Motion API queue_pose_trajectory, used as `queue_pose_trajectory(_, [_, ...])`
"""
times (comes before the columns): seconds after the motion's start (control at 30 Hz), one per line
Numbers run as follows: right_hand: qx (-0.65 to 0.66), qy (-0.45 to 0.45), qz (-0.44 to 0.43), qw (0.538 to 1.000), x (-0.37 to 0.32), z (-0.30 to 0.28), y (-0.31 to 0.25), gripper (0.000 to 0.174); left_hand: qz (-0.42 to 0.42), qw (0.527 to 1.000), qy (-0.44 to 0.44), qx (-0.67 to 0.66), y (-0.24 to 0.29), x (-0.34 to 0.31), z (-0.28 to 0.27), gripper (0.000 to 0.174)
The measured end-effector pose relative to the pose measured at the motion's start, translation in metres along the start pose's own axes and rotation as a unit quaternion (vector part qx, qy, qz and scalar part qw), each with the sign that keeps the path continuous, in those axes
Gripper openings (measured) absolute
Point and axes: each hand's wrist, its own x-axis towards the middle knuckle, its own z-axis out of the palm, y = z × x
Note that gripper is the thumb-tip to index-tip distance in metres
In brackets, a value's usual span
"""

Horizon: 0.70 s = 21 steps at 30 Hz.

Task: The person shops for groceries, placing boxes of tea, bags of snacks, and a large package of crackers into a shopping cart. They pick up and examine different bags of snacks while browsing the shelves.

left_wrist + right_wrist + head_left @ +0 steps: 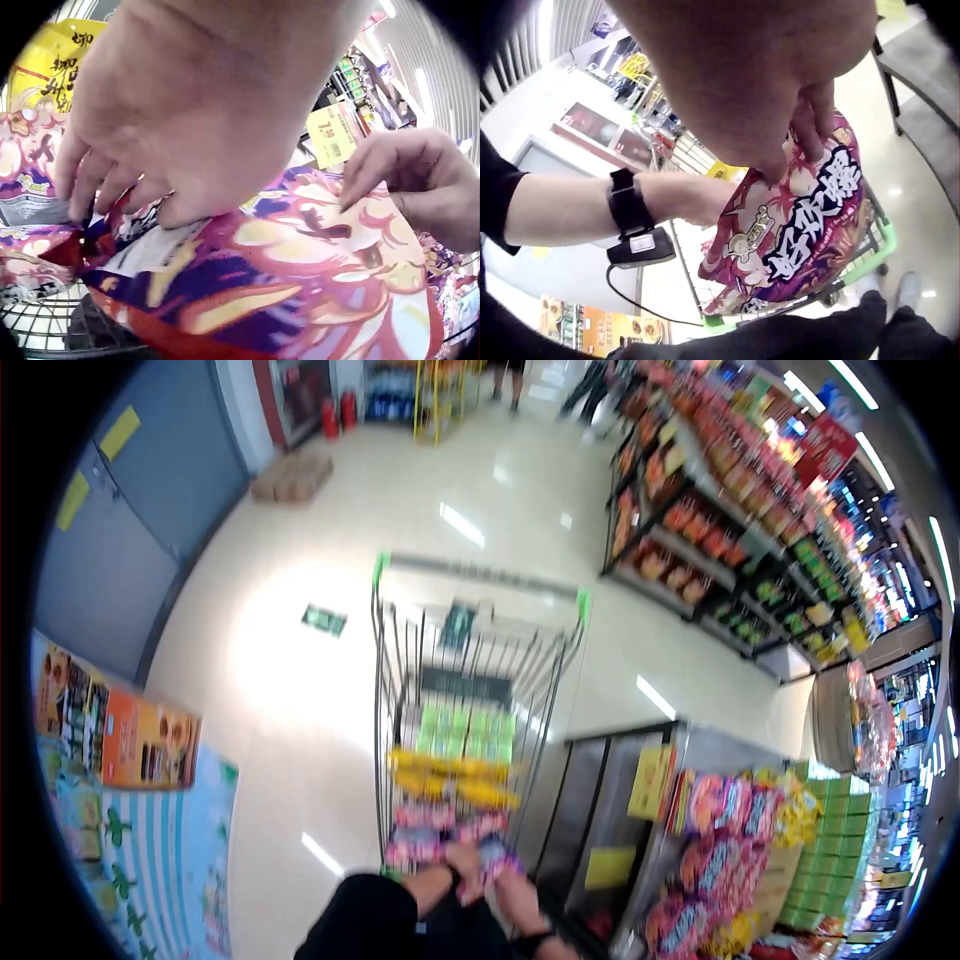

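Note:
A pink and purple printed bag [478, 884] [300, 277] [802, 240] is held over the near end of the shopping cart. My left hand [462, 858] [191, 112] has its fingers curled at one end of the bag. At the bag's other side, my right hand [517, 900] [412, 169] [780, 90] pinches its edge between thumb and fingers. Similar pink bags [425, 830] [30, 180] lie in the cart beside my left hand. Beyond them are yellow packs [455, 780] [56, 64] and green boxes [465, 732].
The metal cart's green-cornered far rim [480, 572] faces a pale floor. Close on the right stands a display [650, 760] stacked with pink bags and green boxes. A poster stand [150, 740] is at the left, near grey doors [130, 530]. Shelves [700, 530] extend along the upper right.

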Motion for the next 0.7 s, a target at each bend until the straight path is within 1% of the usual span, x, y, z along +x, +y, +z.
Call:
queue_pose_trajectory(0.03, [0.052,0.038,0.009,0.998,0.0,-0.002,-0.007,0.013,0.011,1.0,0.017,-0.015,0.006,-0.008,-0.019,0.018])
queue_pose_trajectory(0.07, [0.044,0.052,0.001,0.998,0.0,0.021,0.001,0.012,0.012,0.999,-0.032,-0.015,0.006,-0.003,-0.025,0.031])
queue_pose_trajectory(0.1, [0.068,0.023,0.052,0.996,-0.006,0.008,-0.013,0.015,0.005,0.995,-0.046,-0.09,-0.002,0.024,0.001,0.037])
queue_pose_trajectory(0.13, [0.096,-0.011,0.104,0.99,-0.015,-0.008,-0.03,0.019,-0.036,0.986,-0.05,-0.158,-0.002,0.027,0.002,0.04])
queue_pose_trajectory(0.17, [0.125,-0.025,0.114,0.985,-0.013,0.012,-0.02,0.026,-0.046,0.966,-0.107,-0.23,-0.007,0.024,-0.014,0.042])
queue_pose_trajectory(0.2, [0.167,-0.047,0.118,0.978,-0.009,0.045,0.0,0.033,-0.005,0.967,-0.045,-0.25,-0.006,0.028,0.001,0.049])
queue_pose_trajectory(0.23, [0.22,-0.075,0.123,0.965,-0.004,0.088,0.025,0.04,0.028,0.918,-0.108,-0.381,-0.028,0.063,0.051,0.052])
queue_pose_trajectory(0.27, [0.264,-0.102,0.136,0.949,0.0,0.128,0.048,0.048,0.029,0.866,-0.175,-0.467,-0.035,0.069,0.063,0.048])
queue_pose_trajectory(0.3, [0.312,-0.124,0.149,0.93,0.003,0.176,0.076,0.056,-0.023,0.814,-0.128,-0.567,-0.007,0.023,0.024,0.044])
queue_pose_trajectory(0.33, [0.303,-0.131,0.147,0.933,0.004,0.171,0.071,0.053,-0.062,0.747,-0.07,-0.658,0.03,-0.044,-0.055,0.052])
queue_pose_trajectory(0.37, [0.29,-0.118,0.133,0.94,0.008,0.155,0.063,0.05,-0.062,0.753,-0.073,-0.651,0.025,-0.044,-0.051,0.052])
queue_pose_trajectory(0.43, [0.283,-0.087,0.109,0.949,0.01,0.14,0.056,0.045,0.016,0.86,-0.036,-0.508,0.011,-0.041,-0.025,0.064])
queue_pose_trajectory(0.47, [0.279,-0.067,0.098,0.953,0.007,0.128,0.051,0.042,0.017,0.863,-0.039,-0.504,0.004,-0.038,-0.001,0.064])
queue_pose_trajectory(0.5, [0.278,-0.048,0.085,0.956,0.007,0.117,0.046,0.039,0.061,0.865,-0.012,-0.499,-0.004,-0.033,0.026,0.068])
queue_pose_trajectory(0.53, [0.278,-0.027,0.075,0.957,0.006,0.108,0.042,0.037,0.105,0.864,0.014,-0.492,-0.008,-0.032,0.038,0.072])
queue_pose_trajectory(0.57, [0.278,-0.004,0.065,0.958,0.002,0.099,0.039,0.034,0.055,0.932,0.001,-0.357,0.022,-0.088,-0.065,0.072])
queue_pose_trajectory(0.6, [0.279,0.023,0.053,0.958,-0.003,0.09,0.035,0.032,0.059,0.934,0.001,-0.353,0.02,-0.089,-0.06,0.072])
queue_pose_trajectory(0.67, [0.277,0.079,0.039,0.957,-0.017,0.072,0.023,0.027,0.149,0.938,0.053,-0.307,0.018,-0.09,-0.033,0.071])
queue_pose_trajectory(0.7, [0.295,0.128,0.024,0.947,-0.024,0.059,0.014,0.032,0.153,0.931,0.1,-0.315,0.02,-0.091,-0.016,0.049])
